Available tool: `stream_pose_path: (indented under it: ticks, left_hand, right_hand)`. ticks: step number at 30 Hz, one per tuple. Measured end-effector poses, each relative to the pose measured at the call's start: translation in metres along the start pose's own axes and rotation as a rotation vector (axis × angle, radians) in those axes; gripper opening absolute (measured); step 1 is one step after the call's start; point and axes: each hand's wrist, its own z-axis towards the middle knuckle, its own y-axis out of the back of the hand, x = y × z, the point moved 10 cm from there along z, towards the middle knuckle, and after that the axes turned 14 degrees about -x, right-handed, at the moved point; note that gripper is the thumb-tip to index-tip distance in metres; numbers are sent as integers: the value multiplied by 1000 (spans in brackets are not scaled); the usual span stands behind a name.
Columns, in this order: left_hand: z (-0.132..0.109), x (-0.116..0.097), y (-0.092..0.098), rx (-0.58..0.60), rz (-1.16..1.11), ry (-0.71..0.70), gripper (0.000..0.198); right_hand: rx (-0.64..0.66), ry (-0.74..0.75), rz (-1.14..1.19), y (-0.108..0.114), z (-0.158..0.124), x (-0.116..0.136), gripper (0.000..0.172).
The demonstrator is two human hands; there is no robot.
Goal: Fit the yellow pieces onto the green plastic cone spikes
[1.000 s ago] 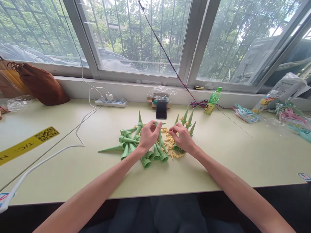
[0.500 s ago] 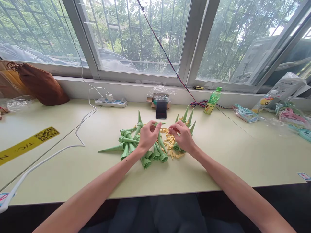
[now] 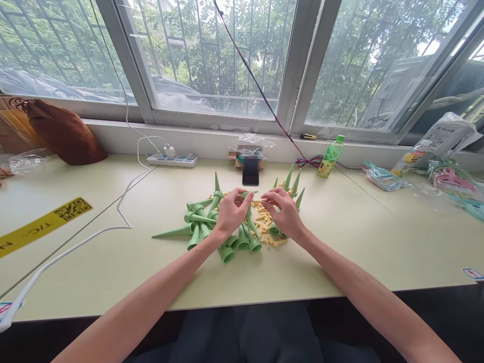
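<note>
A pile of green plastic cone spikes (image 3: 200, 227) lies on the pale green table (image 3: 151, 272) in front of me. Several small yellow plastic pieces (image 3: 264, 222) are scattered between the spikes. My left hand (image 3: 231, 214) is closed in a pinch around the top of one green spike (image 3: 247, 194) above the pile. My right hand (image 3: 283, 212) hovers over the yellow pieces with its fingertips pinched together; what it holds is too small to make out. A few more green spikes (image 3: 295, 184) stand upright just behind my right hand.
A phone (image 3: 251, 171) leans at the window sill behind the pile. A white power strip (image 3: 172, 160) and its cable (image 3: 75, 247) lie left. A green bottle (image 3: 331, 156) stands right, with plastic packages (image 3: 434, 151) far right. A brown bag (image 3: 62, 131) sits far left.
Both hands have lifted slightly and drawn closer together over the pile. The right hand's fingertips rose from the yellow pieces.
</note>
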Motion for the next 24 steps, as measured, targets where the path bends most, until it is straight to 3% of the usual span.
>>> stream_pose_path:
  ticks: [16, 24]
  left_hand:
    - [-2, 6, -10, 92, -54, 5, 39]
    - [-5, -2, -13, 144, -14, -29, 44]
  right_hand:
    - [-14, 90, 2, 0, 0, 6, 15]
    - [-39, 82, -4, 2, 1, 6, 15]
